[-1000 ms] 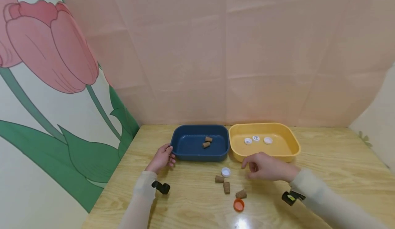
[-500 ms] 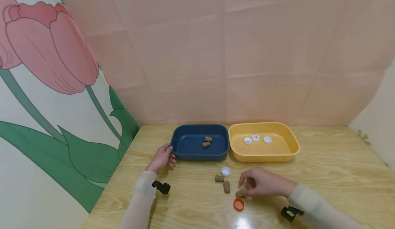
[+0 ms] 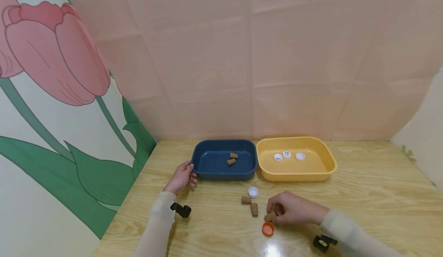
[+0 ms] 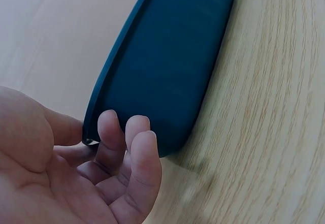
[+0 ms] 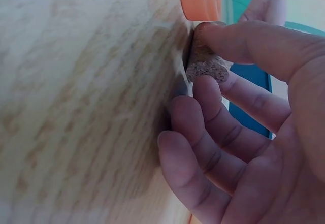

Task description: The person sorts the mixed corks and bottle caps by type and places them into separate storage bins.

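My left hand (image 3: 180, 177) pinches the near left corner of the blue tray (image 3: 225, 177) by its rim. The left wrist view shows the thumb and a finger at the rim (image 4: 112, 56), with the other fingers curled in front of the wall. Thumb and fingers of my right hand (image 3: 295, 209) pinch a cork (image 5: 209, 64) low at the tabletop, partly covered by the fingers. Right beside that cork lies an orange bottle cap (image 3: 268, 229). Two other corks, one lying crosswise (image 3: 246, 200) and one lengthwise (image 3: 254, 210), are left of my right hand.
Two corks (image 3: 231, 162) lie in the blue tray. The yellow tray (image 3: 294, 177) stands against its right side, with white caps (image 3: 300, 157) inside. A white cap (image 3: 253, 192) lies on the wooden table (image 3: 373, 195) before the trays. A pink cloth (image 3: 221, 76) hangs behind.
My right hand has come down from in front of the yellow tray toward the orange cap and taken hold of the cork there. My left hand has stayed at the blue tray.
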A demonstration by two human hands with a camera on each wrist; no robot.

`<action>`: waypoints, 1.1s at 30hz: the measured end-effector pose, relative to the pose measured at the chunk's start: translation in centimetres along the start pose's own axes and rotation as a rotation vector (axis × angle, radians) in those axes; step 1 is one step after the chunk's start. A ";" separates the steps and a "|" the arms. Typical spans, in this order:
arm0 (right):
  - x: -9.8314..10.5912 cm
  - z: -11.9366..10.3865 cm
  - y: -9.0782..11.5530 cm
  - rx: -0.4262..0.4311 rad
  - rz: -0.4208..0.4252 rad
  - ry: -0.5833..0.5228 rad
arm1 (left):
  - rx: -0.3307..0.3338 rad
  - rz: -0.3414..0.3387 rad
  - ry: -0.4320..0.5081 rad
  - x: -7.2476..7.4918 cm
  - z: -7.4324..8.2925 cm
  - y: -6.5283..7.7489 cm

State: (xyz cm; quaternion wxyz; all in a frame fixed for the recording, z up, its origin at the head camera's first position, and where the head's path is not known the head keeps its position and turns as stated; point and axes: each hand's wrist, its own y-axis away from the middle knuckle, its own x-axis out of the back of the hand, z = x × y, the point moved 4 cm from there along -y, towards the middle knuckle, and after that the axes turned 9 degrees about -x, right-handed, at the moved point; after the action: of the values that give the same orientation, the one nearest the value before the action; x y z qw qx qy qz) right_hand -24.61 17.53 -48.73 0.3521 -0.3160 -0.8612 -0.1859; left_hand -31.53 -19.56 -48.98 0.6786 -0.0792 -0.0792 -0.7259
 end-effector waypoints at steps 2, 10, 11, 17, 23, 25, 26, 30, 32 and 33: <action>-0.1 0.1 -0.1 0.003 0.008 0.007 | 0.002 0.000 -0.003 0.0 0.0 0.0; -0.2 -0.1 0.0 -0.008 0.010 0.007 | 0.002 -0.007 0.002 0.1 0.0 0.0; -0.2 -0.1 0.0 -0.011 0.007 0.005 | 0.005 -0.007 0.003 0.1 0.0 0.0; -0.1 -0.1 -0.1 -0.046 -0.004 0.009 | 0.012 -0.004 0.013 0.1 -0.3 -0.2; 0.3 -0.4 -0.3 -0.082 -0.015 0.010 | -0.004 -0.010 0.018 0.1 -0.2 -0.3; 0.5 -0.5 -0.3 -0.077 -0.002 0.022 | -0.003 -0.004 0.018 0.1 -0.3 -0.3; 0.6 -0.4 -0.4 -0.072 0.008 0.033 | -0.003 -0.001 0.018 0.1 -0.3 -0.3; 1.0 -0.2 -0.6 -0.066 0.037 0.066 | -0.004 0.000 0.018 0.2 -0.4 -0.3; 1.3 -0.3 -0.7 -0.054 0.049 0.071 | -0.002 -0.003 0.019 0.2 -0.4 -0.3; 1.5 -0.4 -0.8 -0.051 0.054 0.071 | 0.000 -0.004 0.020 0.2 -0.4 -0.3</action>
State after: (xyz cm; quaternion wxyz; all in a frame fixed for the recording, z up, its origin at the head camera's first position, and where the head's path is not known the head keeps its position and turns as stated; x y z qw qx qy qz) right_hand -25.79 17.39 -47.43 0.3791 -0.3411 -0.8343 -0.2093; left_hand -31.84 -19.81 -49.30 0.6779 -0.0719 -0.0726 -0.7281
